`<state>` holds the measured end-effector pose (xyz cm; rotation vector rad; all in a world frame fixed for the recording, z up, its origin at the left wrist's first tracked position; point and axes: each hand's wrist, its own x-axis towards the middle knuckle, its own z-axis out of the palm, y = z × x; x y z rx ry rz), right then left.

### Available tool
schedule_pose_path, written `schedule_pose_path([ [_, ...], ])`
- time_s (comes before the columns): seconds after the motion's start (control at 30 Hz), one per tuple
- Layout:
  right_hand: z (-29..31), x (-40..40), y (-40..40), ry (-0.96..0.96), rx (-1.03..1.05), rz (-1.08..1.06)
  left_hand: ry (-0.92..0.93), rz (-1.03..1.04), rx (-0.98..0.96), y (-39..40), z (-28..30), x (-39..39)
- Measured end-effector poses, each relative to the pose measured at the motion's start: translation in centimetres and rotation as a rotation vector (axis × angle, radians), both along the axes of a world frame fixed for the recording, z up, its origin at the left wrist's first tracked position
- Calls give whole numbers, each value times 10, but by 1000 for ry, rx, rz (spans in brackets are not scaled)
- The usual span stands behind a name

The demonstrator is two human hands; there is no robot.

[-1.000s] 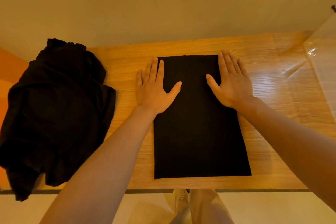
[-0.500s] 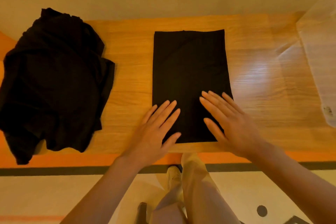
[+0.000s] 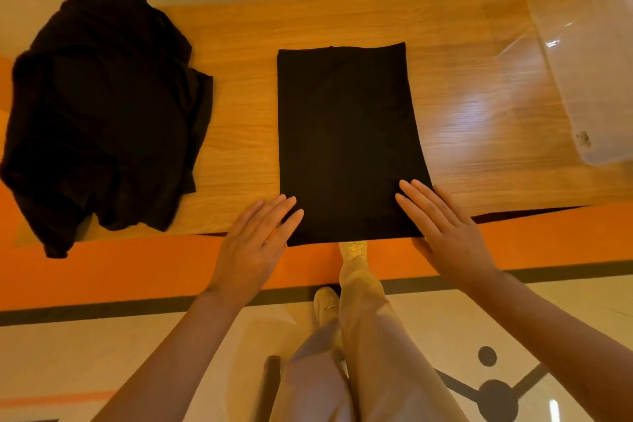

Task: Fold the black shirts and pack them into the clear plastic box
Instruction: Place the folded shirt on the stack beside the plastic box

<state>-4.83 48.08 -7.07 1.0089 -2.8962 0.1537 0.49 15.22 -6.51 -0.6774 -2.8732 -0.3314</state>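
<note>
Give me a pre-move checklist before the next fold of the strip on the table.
1. Strip flat, edges straight: ok.
2. Near end reachable: ok; it overhangs the table edge slightly.
3. Left hand at near-left corner, fingers straight, no grip yet: ok.
4. Right hand at near-right corner, fingers straight; thumb under the hem: cannot tell.
5. Pile clear of the strip: ok, wood shows between them.
6. Box ready at the right: cannot tell, mostly out of frame.
</note>
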Motion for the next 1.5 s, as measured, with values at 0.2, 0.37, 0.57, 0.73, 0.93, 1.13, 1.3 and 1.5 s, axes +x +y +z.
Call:
schedule_pose_path([
  [0.2,1,-6,4,66,-150,59,75,-56,93,3,10,-12],
  [0.37,12,-5,14,-31,-268,173,44,-66,133,1,17,-6],
  [0.57,31,11,18,-146,-552,81,-68,35,423,4,28,5],
  [0.73,59,14,5,-430,-914,-198,-322,306,751,10,48,5],
  [0.93,84,-14,-9,-642,-1280,-399,-462,537,1091,21,66,-17],
  [1.13,82,-61,-30,-651,-1142,-641,-410,764,1043,32,69,-54],
  [1.3,64,-85,-39,-545,-874,-815,-343,780,872,35,60,-75],
  [1.5,57,-88,-42,-430,-727,-814,-270,772,673,37,50,-84],
])
